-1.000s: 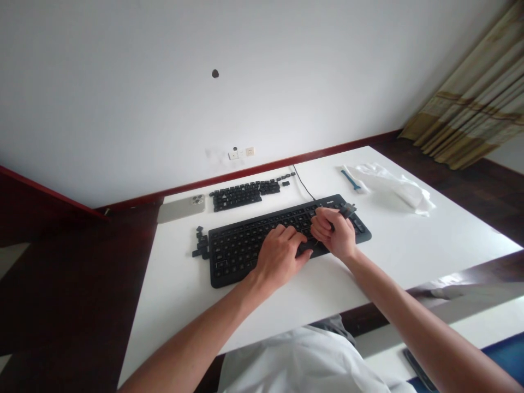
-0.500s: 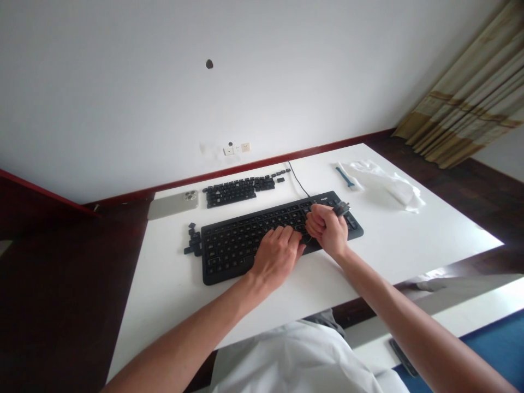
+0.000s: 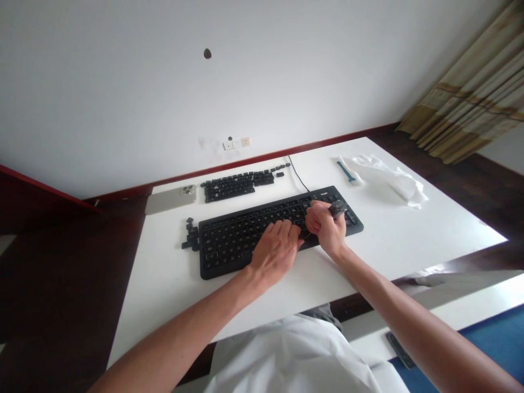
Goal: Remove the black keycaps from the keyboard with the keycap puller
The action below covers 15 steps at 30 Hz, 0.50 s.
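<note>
Keycap puller [image 3: 338, 208] still in R hand [image 3: 327, 226], L hand [image 3: 275, 250] on kbd [image 3: 229, 245].

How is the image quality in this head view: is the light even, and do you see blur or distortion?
In the head view, the light is soft and even, with only faint shadows on the white table; the wide lens tilts and stretches the scene; the black keyboard looks fairly sharp, but the small dark piece held by the right hand looks slightly blurred.
</note>
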Each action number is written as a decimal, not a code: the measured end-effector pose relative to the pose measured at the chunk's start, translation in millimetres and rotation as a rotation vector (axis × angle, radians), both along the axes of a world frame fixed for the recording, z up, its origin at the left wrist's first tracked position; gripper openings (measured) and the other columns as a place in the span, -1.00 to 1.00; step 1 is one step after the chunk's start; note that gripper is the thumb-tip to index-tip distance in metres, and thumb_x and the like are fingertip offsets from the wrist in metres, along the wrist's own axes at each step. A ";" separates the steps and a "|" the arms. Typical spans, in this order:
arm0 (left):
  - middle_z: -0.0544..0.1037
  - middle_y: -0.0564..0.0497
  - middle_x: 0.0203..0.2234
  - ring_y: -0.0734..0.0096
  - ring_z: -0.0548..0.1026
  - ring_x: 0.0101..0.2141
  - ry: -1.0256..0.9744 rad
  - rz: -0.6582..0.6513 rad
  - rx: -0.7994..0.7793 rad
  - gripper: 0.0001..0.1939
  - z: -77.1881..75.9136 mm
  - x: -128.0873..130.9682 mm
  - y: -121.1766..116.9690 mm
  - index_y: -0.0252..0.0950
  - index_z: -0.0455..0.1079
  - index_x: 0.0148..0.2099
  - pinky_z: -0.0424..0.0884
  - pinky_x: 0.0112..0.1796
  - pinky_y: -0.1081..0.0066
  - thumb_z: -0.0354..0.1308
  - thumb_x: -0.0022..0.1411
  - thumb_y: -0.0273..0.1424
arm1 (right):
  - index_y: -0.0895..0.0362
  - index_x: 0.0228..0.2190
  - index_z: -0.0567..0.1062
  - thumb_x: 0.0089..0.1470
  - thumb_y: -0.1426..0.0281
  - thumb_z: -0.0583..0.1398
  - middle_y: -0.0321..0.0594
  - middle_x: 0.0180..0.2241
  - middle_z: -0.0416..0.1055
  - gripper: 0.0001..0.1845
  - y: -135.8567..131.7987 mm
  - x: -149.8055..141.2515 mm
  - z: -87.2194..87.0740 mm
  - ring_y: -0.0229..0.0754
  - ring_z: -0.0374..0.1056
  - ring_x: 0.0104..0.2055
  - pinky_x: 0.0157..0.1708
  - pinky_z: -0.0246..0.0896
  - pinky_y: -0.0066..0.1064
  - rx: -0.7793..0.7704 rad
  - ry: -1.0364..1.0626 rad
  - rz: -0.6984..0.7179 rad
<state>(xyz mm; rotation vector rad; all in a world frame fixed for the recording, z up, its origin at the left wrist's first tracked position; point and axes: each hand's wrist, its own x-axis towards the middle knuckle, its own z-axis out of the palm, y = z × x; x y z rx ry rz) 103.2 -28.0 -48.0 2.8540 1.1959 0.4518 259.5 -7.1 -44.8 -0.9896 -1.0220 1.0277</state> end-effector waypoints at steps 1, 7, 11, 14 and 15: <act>0.47 -0.09 -0.22 0.15 0.44 -0.21 0.001 -0.001 0.001 -0.86 0.0 0.0 0.0 -0.30 0.35 -0.09 0.37 -0.18 0.18 0.03 0.54 -0.34 | 0.03 -0.65 0.12 0.20 0.16 0.26 -0.41 -0.69 -0.01 -0.46 -0.5 -0.2 -0.2 -0.35 -0.10 -0.66 -0.72 -0.20 -0.40 0.003 0.003 -0.003; 0.48 -0.09 -0.22 0.14 0.44 -0.21 -0.007 0.008 -0.006 -0.87 0.5 0.5 -0.2 -0.30 0.35 -0.08 0.37 -0.17 0.17 0.04 0.53 -0.36 | 0.03 -0.62 0.12 0.16 0.21 0.28 -0.39 -0.68 0.01 -0.50 -1.4 -1.5 0.4 -0.32 -0.09 -0.64 -0.72 -0.13 -0.39 -0.021 0.043 -0.035; 0.48 -0.09 -0.22 0.13 0.44 -0.20 0.004 0.016 -0.016 -0.89 2.1 0.5 -0.5 -0.29 0.36 -0.08 0.38 -0.18 0.18 0.07 0.51 -0.36 | 0.02 -0.62 0.12 0.15 0.21 0.26 -0.39 -0.69 0.01 -0.51 -0.3 -2.5 -1.4 -0.32 -0.09 -0.64 -0.72 -0.12 -0.41 -0.021 0.009 -0.087; 0.48 -0.09 -0.21 0.13 0.45 -0.20 0.000 0.016 -0.012 -0.88 2.5 0.9 -0.5 -0.30 0.37 -0.06 0.38 -0.16 0.17 0.07 0.51 -0.36 | 0.03 -0.63 0.13 0.15 0.22 0.27 -0.38 -0.69 0.03 -0.50 0.2 -3.2 -2.0 -0.32 -0.07 -0.63 -0.71 -0.11 -0.42 -0.010 -0.028 -0.106; 0.48 -0.09 -0.21 0.13 0.45 -0.20 -0.004 0.016 -0.014 -0.88 2.3 1.0 -0.3 -0.30 0.37 -0.06 0.38 -0.16 0.17 0.08 0.51 -0.36 | 0.04 -0.64 0.13 0.15 0.22 0.28 -0.39 -0.69 0.02 -0.50 0.6 -3.3 -1.4 -0.33 -0.07 -0.64 -0.71 -0.12 -0.43 -0.012 -0.020 -0.100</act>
